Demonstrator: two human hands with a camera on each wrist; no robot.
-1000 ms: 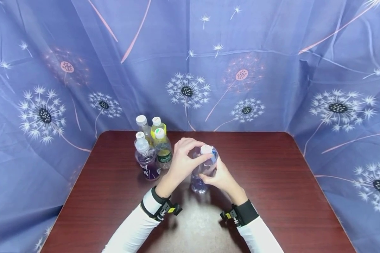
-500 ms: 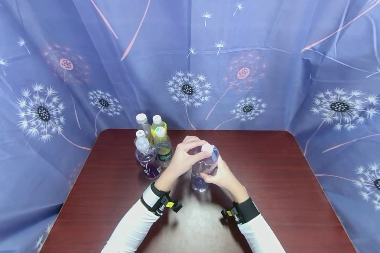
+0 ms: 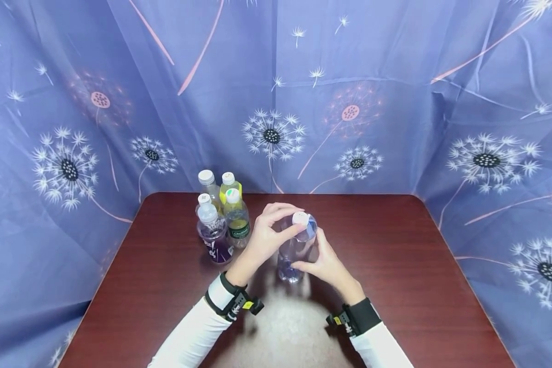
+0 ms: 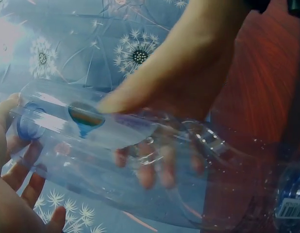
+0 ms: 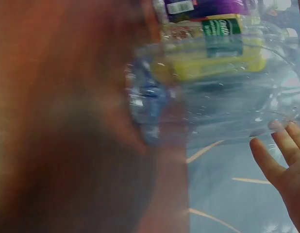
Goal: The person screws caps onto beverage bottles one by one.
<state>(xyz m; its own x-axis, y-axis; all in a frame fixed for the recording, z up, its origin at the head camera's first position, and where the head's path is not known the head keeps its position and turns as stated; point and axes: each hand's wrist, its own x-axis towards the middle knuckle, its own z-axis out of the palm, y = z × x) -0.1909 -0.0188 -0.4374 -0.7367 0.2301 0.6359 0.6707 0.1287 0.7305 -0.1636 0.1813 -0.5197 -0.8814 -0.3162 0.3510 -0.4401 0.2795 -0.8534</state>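
Observation:
An upright clear plastic bottle (image 3: pixel 296 249) with a white cap (image 3: pixel 300 218) stands at the middle of the table, a blue-and-white label patch near its top. My left hand (image 3: pixel 268 232) pinches the cap between thumb and fingers. On the bottle's other side is my right hand (image 3: pixel 328 264), its fingers spread loosely, thumb in front of the bottle and fingertips at its far side. Through the clear wall in the left wrist view the right fingers (image 4: pixel 167 167) show, blurred. In the right wrist view, the right fingertips (image 5: pixel 257 143) are right at the bottle's edge.
Several capped bottles stand grouped at the back left: a purple-labelled one (image 3: pixel 217 248), a green-labelled one (image 3: pixel 238 230) and a yellow one (image 3: pixel 224 191) among them. The brown table (image 3: pixel 386 245) meets a blue dandelion-patterned curtain (image 3: pixel 313 102) behind.
My right hand has loosened from the bottle and shifted slightly right and toward me. The left hand stays at the cap, and the bottle remains upright in place.

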